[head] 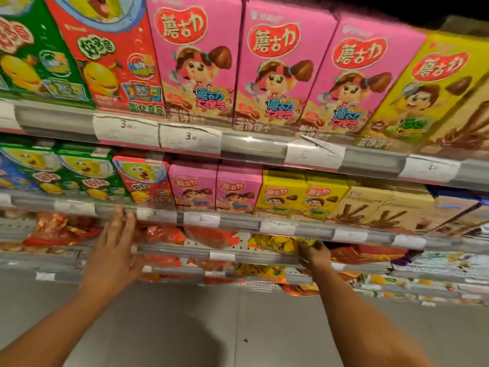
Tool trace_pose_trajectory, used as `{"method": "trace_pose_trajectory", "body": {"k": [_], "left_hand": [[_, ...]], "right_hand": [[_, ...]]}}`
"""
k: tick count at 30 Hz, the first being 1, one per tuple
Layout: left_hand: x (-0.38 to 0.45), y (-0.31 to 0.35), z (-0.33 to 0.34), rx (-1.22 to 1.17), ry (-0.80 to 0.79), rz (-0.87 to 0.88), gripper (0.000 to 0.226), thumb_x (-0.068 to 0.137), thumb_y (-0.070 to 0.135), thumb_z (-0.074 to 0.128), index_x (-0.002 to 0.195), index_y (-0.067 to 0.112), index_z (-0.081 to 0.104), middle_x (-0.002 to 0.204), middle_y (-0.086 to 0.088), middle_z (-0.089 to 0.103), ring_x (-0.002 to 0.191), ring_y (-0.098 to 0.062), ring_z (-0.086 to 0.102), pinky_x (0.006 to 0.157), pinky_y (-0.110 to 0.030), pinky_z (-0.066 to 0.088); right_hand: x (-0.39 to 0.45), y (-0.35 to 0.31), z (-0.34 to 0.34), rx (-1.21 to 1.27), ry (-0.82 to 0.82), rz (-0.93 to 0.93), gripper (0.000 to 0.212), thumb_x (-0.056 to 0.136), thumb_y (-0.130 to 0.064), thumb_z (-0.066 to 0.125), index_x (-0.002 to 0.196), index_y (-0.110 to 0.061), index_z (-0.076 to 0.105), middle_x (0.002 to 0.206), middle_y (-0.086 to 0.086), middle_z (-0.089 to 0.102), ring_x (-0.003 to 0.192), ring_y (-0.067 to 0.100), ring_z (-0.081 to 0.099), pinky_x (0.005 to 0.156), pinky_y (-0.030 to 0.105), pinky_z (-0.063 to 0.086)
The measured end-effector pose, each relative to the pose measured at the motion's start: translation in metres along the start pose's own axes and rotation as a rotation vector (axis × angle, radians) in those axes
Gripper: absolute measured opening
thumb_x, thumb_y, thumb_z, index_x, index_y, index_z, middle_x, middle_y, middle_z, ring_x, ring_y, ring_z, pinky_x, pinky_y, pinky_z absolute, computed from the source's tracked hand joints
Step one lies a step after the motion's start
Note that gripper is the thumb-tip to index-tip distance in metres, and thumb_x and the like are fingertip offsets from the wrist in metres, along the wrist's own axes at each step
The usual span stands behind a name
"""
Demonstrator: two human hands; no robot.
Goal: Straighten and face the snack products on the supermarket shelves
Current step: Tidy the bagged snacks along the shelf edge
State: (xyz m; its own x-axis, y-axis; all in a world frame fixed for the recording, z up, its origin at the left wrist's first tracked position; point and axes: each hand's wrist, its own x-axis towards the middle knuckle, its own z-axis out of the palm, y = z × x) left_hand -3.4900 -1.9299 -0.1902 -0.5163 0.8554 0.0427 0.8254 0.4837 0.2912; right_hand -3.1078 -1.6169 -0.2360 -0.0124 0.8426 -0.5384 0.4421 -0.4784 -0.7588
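Yellow snack bag [284, 243] on shelf below yellow boxes [301, 196]. Right hand [315, 254] pinches its edge; left hand [116, 250] flat, fingers spread, holding nothing. Bag probably light, crinkly, slippery: grip top seam.

Bright, even overhead light; glare on the price rail [248, 140]; soft shadow on the floor [185, 332]; smeared, wide-angle bowing at edges.

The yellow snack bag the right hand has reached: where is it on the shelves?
In the head view, the yellow snack bag lies right of centre on the third shelf down, under the yellow boxes, with the right hand at its right end.
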Motion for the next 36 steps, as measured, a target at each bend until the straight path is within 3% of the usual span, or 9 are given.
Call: {"method": "trace_pose_trajectory", "body": {"k": [4, 8, 14, 17, 20, 24, 31, 33, 36], "left_hand": [[-0.002, 0.006, -0.006, -0.011, 0.002, -0.022, 0.124, 0.074, 0.027, 0.088, 0.163, 0.017, 0.002, 0.171, -0.002, -0.011, 0.145, -0.049, 0.032, 0.102, -0.065, 0.046], [-0.004, 0.011, -0.010, -0.035, 0.019, -0.057, 0.120, 0.080, 0.028, 0.082, 0.163, 0.020, -0.005, 0.169, 0.005, -0.020, 0.120, -0.048, 0.059, 0.069, -0.050, 0.059], [-0.008, 0.012, -0.025, -0.026, -0.091, -0.082, 0.115, 0.087, 0.032, 0.073, 0.159, 0.031, -0.017, 0.163, 0.016, -0.033, 0.069, -0.024, 0.067, 0.044, -0.030, 0.047], [-0.007, 0.018, -0.036, -0.011, -0.146, -0.103, 0.114, 0.091, 0.034, 0.067, 0.155, 0.035, -0.027, 0.159, 0.015, -0.041, 0.097, -0.027, 0.070, 0.051, -0.029, 0.046], [-0.007, 0.023, -0.051, 0.054, -0.218, -0.069, 0.107, 0.098, 0.037, 0.059, 0.153, 0.028, -0.033, 0.158, 0.006, -0.043, 0.130, -0.025, 0.057, 0.059, -0.019, 0.044], [-0.008, 0.019, -0.066, 0.104, -0.282, -0.054, 0.107, 0.098, 0.035, 0.058, 0.153, 0.025, -0.033, 0.154, 0.006, -0.049, 0.073, -0.007, 0.061, 0.036, -0.016, 0.031], [-0.011, 0.001, -0.059, -0.070, -0.215, -0.038, 0.101, 0.094, 0.024, 0.063, 0.159, 0.034, -0.014, 0.160, 0.019, -0.036, 0.057, -0.004, 0.052, 0.040, -0.018, 0.035], [-0.017, -0.013, -0.049, -0.122, -0.110, -0.020, 0.092, 0.092, 0.023, 0.067, 0.163, 0.030, 0.008, 0.168, 0.016, -0.012, 0.066, -0.010, 0.057, 0.046, -0.026, 0.041], [-0.040, -0.039, -0.028, -0.215, -0.041, -0.059, 0.079, 0.090, 0.017, 0.071, 0.159, 0.019, 0.032, 0.167, 0.000, 0.025, 0.109, -0.031, 0.067, 0.087, -0.042, 0.056]], "right_hand": [[0.024, 0.012, 0.003, -0.234, 0.044, -0.030, 0.036, 0.092, -0.033, 0.074, 0.075, -0.013, 0.050, 0.076, 0.020, 0.062, 0.078, 0.039, 0.067, 0.076, 0.056, 0.058], [-0.004, 0.000, 0.013, -0.359, 0.066, -0.138, 0.043, 0.099, -0.044, 0.061, 0.073, -0.013, 0.045, 0.075, 0.019, 0.061, 0.080, 0.043, 0.065, 0.075, 0.054, 0.054], [-0.044, -0.013, 0.013, -0.445, -0.007, -0.217, 0.045, 0.099, -0.049, 0.058, 0.084, -0.008, 0.046, 0.078, 0.014, 0.062, 0.078, 0.035, 0.064, 0.076, 0.049, 0.054], [-0.070, -0.020, 0.011, -0.354, -0.023, -0.195, 0.036, 0.101, -0.041, 0.060, 0.086, -0.010, 0.051, 0.076, 0.008, 0.058, 0.072, 0.025, 0.058, 0.073, 0.044, 0.050], [-0.095, -0.012, 0.008, -0.175, -0.044, -0.134, 0.031, 0.101, -0.029, 0.062, 0.088, -0.002, 0.061, 0.081, 0.027, 0.064, 0.070, 0.027, 0.060, 0.074, 0.052, 0.058], [-0.131, 0.007, 0.011, -0.374, -0.012, -0.106, 0.024, 0.100, -0.029, 0.064, 0.087, -0.009, 0.060, 0.086, 0.015, 0.066, 0.083, 0.026, 0.060, 0.082, 0.038, 0.051], [-0.168, 0.036, 0.031, -0.994, -0.193, -0.269, 0.033, 0.094, -0.036, 0.056, 0.118, -0.015, 0.066, 0.120, 0.011, 0.070, 0.107, 0.033, 0.065, 0.084, 0.038, 0.052], [-0.173, 0.048, 0.034, -1.052, -0.219, -0.319, 0.042, 0.091, -0.040, 0.054, 0.125, -0.017, 0.063, 0.127, 0.010, 0.068, 0.113, 0.033, 0.064, 0.091, 0.044, 0.053], [-0.185, 0.051, 0.046, -1.147, -0.264, -0.351, 0.041, 0.099, -0.045, 0.050, 0.132, -0.024, 0.060, 0.132, 0.005, 0.066, 0.118, 0.030, 0.062, 0.092, 0.041, 0.051]]}}
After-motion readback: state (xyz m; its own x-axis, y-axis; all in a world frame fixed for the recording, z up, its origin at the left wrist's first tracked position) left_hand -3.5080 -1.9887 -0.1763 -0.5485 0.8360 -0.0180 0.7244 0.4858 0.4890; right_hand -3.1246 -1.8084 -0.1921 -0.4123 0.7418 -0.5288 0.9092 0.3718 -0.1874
